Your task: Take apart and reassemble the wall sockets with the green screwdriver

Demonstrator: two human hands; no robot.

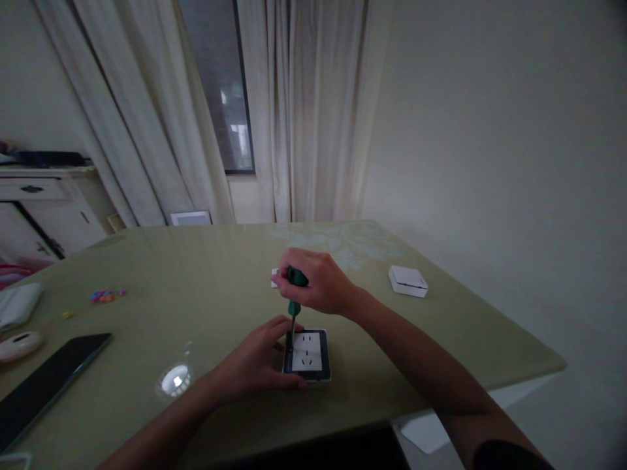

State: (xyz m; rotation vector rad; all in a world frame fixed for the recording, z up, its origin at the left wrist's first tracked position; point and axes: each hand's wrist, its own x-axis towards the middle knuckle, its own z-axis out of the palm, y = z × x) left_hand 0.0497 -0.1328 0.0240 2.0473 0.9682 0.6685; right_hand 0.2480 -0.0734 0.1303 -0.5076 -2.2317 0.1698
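A wall socket (307, 352) with a white face and a dark frame lies face up near the table's front edge. My left hand (262, 359) grips it from the left side, fingers at its far edge and thumb at its near edge. In my right hand (313, 277) is a screwdriver (294, 307) with a green handle, held nearly upright. Its metal shaft points down to the left part of the socket's frame. Whether the tip sits in a screw is too small to tell. Partly behind my right hand is a small white piece (274, 279).
A white box (408, 281) stands at the right of the table (196, 281). On the left lie a dark tablet-like slab (46, 385), a pale rounded object (19, 346), a white pouch-like item (18, 305) and several small colourful pieces (104, 296). A wall rises along the right side.
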